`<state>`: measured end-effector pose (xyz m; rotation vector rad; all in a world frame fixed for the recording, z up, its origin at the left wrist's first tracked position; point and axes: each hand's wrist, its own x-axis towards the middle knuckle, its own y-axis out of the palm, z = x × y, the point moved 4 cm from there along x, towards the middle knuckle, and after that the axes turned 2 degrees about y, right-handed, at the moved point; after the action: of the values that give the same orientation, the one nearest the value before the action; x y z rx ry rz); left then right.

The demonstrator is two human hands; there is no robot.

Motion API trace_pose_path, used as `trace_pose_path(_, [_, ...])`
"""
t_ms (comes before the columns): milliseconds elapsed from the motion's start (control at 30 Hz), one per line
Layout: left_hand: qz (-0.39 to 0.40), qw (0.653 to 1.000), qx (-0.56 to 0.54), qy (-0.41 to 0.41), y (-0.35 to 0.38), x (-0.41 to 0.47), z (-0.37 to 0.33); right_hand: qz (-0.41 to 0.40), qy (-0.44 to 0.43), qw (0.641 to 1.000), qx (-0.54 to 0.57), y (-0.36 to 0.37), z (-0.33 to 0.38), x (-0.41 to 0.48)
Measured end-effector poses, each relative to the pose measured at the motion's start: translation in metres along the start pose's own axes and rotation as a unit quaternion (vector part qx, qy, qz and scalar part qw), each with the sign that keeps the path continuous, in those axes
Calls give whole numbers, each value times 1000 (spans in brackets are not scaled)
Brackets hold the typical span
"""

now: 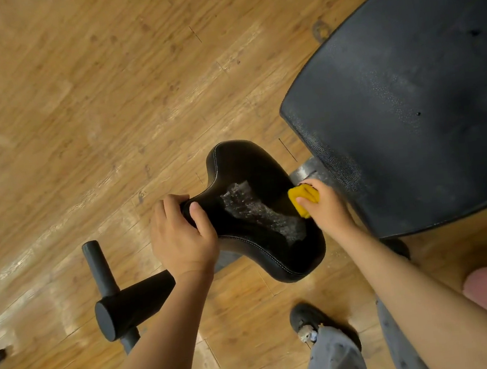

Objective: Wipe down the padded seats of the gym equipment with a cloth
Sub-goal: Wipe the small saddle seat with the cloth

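Black stitched leather saddle seat [257, 210] at frame centre, with speckled grey sheen patch on top. Left hand [181, 237] at 9 o'clock of seat, grip clamped round narrow nose, thumb on top. Right hand [326, 205] at 3 o'clock of seat, grip pinched on folded yellow cloth [303, 198]; cloth touches seat edge. Large black textured pad [409, 104] at 2 o'clock, just beside right hand. Black foam roller [131, 306] at 7 o'clock. Wood-plank floor [76, 112] beneath all.

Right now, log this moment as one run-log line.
left hand: grips seat nose | right hand: holds yellow cloth at seat edge
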<state>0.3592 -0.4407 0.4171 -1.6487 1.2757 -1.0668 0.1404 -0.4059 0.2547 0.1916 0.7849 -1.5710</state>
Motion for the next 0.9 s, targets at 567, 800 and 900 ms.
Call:
trace_pose_path(567, [5,1000,0,10,-1,0,-2,-52,24,998,37,3,-7,-35])
trace_pose_path(800, [7,1000,4,14,-1,1,1,-52,-14,997,58,9,-16,-79])
trace_pose_path(900, [8,1000,9,15,-1,1,0,-75,37,995,46,4,-20,-59])
